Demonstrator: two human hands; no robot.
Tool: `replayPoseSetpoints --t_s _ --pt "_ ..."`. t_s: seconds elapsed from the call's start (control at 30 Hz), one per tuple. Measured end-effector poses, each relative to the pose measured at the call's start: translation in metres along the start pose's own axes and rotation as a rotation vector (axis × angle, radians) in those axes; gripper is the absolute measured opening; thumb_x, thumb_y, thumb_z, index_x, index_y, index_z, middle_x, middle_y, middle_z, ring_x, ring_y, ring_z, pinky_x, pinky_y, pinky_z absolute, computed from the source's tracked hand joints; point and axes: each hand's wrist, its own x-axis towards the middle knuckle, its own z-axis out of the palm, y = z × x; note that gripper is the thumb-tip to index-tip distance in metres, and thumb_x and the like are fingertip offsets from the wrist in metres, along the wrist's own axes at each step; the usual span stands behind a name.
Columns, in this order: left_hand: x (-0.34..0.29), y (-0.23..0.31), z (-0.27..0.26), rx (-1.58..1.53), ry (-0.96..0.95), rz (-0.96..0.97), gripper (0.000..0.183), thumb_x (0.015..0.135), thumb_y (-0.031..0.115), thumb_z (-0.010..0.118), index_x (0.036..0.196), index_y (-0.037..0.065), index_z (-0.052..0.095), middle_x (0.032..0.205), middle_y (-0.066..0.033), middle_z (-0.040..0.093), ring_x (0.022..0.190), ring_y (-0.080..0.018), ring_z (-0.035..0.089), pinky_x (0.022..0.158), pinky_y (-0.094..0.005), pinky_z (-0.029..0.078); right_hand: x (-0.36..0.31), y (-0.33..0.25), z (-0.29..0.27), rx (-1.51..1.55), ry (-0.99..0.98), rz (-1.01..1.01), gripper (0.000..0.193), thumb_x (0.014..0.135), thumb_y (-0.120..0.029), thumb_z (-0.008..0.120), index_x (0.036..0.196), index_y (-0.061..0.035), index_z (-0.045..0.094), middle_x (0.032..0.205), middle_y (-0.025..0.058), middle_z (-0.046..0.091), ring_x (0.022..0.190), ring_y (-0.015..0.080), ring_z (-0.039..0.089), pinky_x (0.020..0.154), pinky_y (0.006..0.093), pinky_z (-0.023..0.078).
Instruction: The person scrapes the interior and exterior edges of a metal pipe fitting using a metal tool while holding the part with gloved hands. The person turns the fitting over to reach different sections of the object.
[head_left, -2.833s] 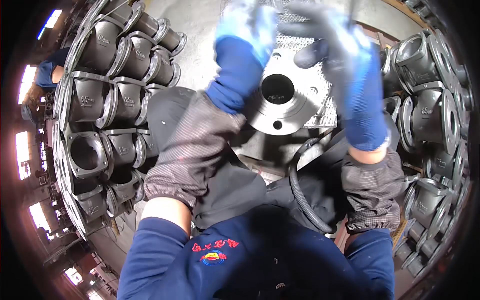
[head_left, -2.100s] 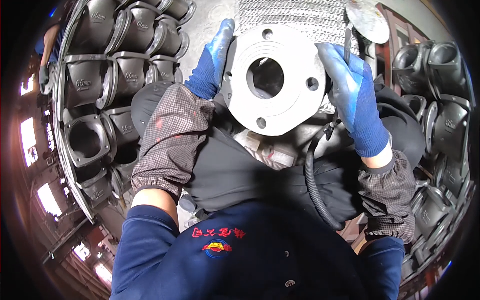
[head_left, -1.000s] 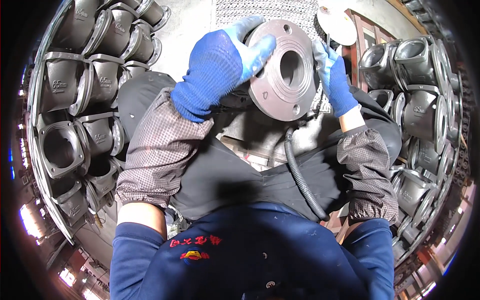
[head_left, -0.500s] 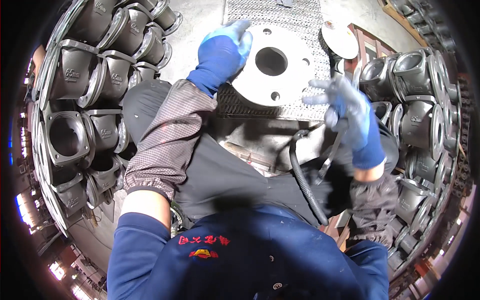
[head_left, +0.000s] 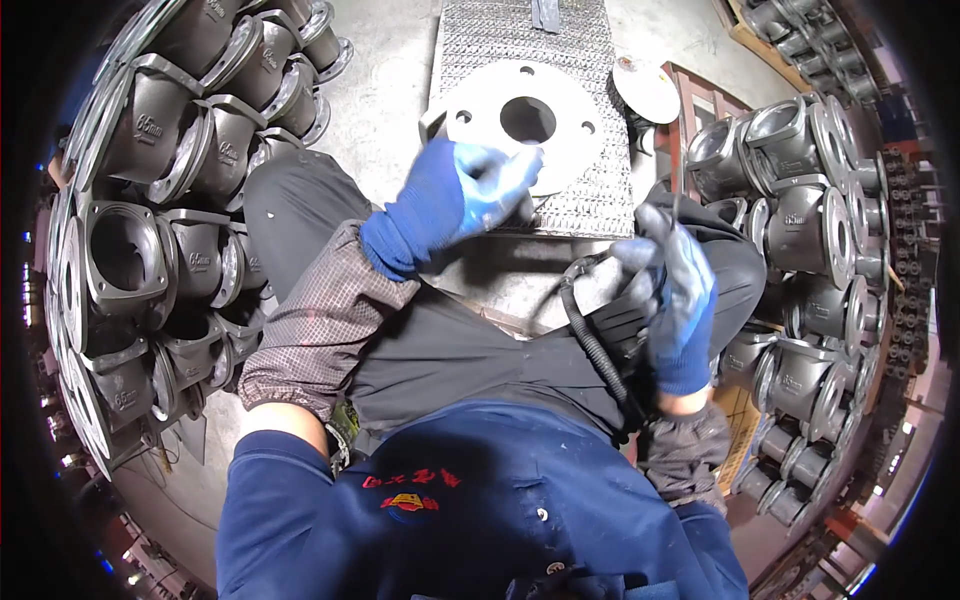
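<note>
A round light-grey metal flange (head_left: 570,100) with a large centre hole and smaller bolt holes lies face up on a textured metal work surface (head_left: 590,30). My left hand (head_left: 475,190), in a blue glove, is at the flange's near left edge. Its fingers are apart, the thumb side overlapping the rim; whether it touches is unclear. My right hand (head_left: 675,290), gloved alike, hovers over my right thigh, off the flange. Its curled fingers are smeared by motion, so anything in them is hidden. A black ribbed hose (head_left: 592,345) lies close beside it across my lap.
Grey cast pipe fittings (head_left: 145,130) are stacked high on my left, and more flanged fittings (head_left: 800,225) are stacked on my right. A white disc (head_left: 645,90) sits right of the work surface by a reddish frame (head_left: 705,90).
My left hand has come off the flange's upper left side toward its near edge. My right hand has drawn back toward my lap, fingers curling. The flange's bolt holes sit at different angles.
</note>
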Motion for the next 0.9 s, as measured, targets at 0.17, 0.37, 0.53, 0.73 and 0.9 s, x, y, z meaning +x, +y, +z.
replayPoseSetpoints --t_s 0.17,0.37,0.53,0.73,0.9 --pt "0.012 -0.01 -0.03 -0.085 0.32 -0.147 0.039 0.093 0.025 0.052 0.072 -0.003 0.068 0.069 -0.0075 0.066 0.061 -0.0121 0.061 0.063 -0.0238 0.049 0.049 -0.022 -0.009 -0.911 0.06 -0.62 0.025 0.085 -0.017 0.061 0.108 -0.0083 0.065 0.08 0.012 0.067 0.065 0.0236 0.064 0.062 0.0305 0.05" --pt "0.025 -0.029 -0.053 -0.327 0.458 -0.089 0.038 0.094 0.027 0.05 0.088 -0.006 0.067 0.085 -0.013 0.068 0.075 -0.0173 0.065 0.073 -0.0274 0.053 0.074 -0.04 0.007 -1.399 -0.045 -0.729 0.02 0.085 -0.017 0.058 0.1 -0.0083 0.067 0.079 0.0159 0.064 0.069 0.0298 0.064 0.06 0.0358 0.05" --pt "0.037 -0.028 -0.053 -0.465 0.537 -0.025 0.033 0.092 0.021 0.052 0.093 -0.009 0.064 0.09 -0.0157 0.067 0.08 -0.0198 0.065 0.071 -0.026 0.055 0.091 -0.033 0.014 -1.451 -0.095 -0.722 0.016 0.085 -0.018 0.057 0.094 -0.0084 0.067 0.075 0.0145 0.064 0.068 0.0298 0.064 0.06 0.0377 0.051" --pt "0.046 -0.044 -0.058 -0.342 0.442 0.238 0.032 0.094 0.021 0.05 0.099 -0.008 0.063 0.094 -0.0169 0.067 0.082 -0.021 0.066 0.075 -0.0277 0.054 0.09 -0.047 0.014 -1.498 -0.202 -0.646 0.017 0.084 -0.019 0.058 0.095 -0.0095 0.068 0.079 0.0137 0.065 0.069 0.0297 0.064 0.063 0.0373 0.052" --pt "0.048 -0.028 -0.059 -0.384 0.529 0.048 0.036 0.096 0.021 0.045 0.103 -0.011 0.06 0.101 -0.0198 0.064 0.087 -0.0239 0.066 0.08 -0.0305 0.054 0.1 -0.071 0.006 -1.212 -0.177 -0.467 0.016 0.084 -0.023 0.059 0.091 -0.0123 0.069 0.077 0.0103 0.067 0.07 0.0252 0.066 0.067 0.0354 0.052"
